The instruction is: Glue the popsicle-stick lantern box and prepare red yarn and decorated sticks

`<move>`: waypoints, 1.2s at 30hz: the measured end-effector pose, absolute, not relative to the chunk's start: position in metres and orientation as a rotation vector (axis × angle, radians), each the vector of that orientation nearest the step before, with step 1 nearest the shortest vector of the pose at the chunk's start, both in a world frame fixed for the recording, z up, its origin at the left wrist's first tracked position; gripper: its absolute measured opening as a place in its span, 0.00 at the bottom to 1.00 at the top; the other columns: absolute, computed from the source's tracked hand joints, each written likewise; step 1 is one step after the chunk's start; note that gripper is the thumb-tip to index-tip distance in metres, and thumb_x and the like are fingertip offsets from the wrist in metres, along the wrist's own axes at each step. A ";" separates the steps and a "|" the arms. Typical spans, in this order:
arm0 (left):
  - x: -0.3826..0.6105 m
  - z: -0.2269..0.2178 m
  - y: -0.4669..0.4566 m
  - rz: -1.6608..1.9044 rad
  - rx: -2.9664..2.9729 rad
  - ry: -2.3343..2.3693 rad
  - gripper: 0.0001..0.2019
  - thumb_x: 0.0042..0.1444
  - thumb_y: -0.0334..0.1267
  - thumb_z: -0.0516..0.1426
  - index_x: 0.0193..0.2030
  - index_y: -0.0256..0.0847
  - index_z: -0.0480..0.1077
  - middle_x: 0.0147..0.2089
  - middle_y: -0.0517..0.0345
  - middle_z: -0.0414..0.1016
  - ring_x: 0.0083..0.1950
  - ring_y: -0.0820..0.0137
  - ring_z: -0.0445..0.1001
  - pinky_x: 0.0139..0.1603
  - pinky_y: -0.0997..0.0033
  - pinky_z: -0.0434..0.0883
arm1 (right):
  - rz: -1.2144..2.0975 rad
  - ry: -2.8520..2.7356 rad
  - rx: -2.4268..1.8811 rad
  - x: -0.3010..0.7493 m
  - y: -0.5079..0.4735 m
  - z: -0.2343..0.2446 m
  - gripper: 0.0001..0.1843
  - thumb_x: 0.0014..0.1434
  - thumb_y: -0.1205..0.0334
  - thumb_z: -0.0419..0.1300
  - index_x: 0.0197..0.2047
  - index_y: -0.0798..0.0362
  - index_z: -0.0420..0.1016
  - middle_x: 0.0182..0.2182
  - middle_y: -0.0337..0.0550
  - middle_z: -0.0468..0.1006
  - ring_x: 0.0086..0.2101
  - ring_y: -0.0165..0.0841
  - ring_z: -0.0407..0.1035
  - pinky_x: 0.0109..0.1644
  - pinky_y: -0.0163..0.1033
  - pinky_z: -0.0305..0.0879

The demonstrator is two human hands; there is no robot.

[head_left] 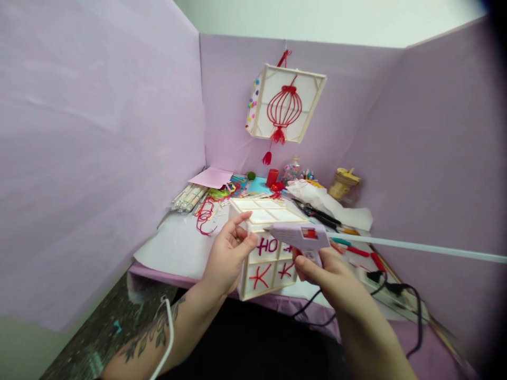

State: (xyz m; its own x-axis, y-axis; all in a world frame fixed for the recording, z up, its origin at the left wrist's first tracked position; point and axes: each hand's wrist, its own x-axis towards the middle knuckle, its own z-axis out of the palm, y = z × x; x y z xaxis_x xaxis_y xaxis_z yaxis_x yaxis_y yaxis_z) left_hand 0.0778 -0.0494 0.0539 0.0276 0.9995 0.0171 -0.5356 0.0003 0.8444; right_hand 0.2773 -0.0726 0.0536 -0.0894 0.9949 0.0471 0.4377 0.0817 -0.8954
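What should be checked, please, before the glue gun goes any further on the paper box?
1. Left hand steadies the box: ok, fingers grip its left edge.
2. Right hand holds the glue gun: ok, wrapped round the handle.
3. Nozzle against the box's top frame: ok, its tip sits at the top edge.
4. Glue stick loaded: ok, a long stick juts from the back.
5. Cord plugged in: cannot tell; dark plugs sit at a strip on the right.
6. Left fingers away from the nozzle: not ok, the thumb lies close to the tip.
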 end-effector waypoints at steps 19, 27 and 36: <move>0.078 0.055 -0.050 1.410 0.813 0.765 0.28 0.42 0.36 0.69 0.53 0.43 0.71 0.30 0.66 0.65 0.32 0.78 0.66 0.40 0.75 0.65 | 0.927 -1.648 -1.462 0.282 -0.073 0.051 0.27 0.53 0.37 0.58 0.22 0.54 0.70 0.21 0.43 0.72 0.26 0.34 0.65 0.30 0.38 0.59; 0.079 0.055 -0.050 1.411 0.800 0.761 0.29 0.41 0.36 0.70 0.52 0.43 0.71 0.30 0.67 0.65 0.32 0.78 0.67 0.40 0.75 0.65 | 0.948 -1.633 -1.409 0.280 -0.073 0.053 0.25 0.54 0.39 0.58 0.22 0.54 0.70 0.21 0.42 0.71 0.25 0.33 0.64 0.29 0.37 0.58; 0.078 0.055 -0.051 1.408 0.784 0.754 0.29 0.41 0.35 0.70 0.52 0.43 0.70 0.30 0.67 0.65 0.32 0.78 0.67 0.40 0.75 0.65 | 0.999 -1.648 -1.328 0.282 -0.072 0.054 0.23 0.56 0.42 0.58 0.23 0.54 0.71 0.21 0.41 0.71 0.25 0.32 0.64 0.30 0.36 0.59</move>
State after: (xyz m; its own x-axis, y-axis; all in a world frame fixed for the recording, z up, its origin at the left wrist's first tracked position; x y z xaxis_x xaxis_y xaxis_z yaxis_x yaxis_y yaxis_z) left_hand 0.0782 -0.0510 0.0555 0.0276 0.9996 0.0062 -0.5483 0.0100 0.8362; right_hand 0.2816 -0.0721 0.0536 -0.1501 0.9841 0.0950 0.3707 0.1451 -0.9173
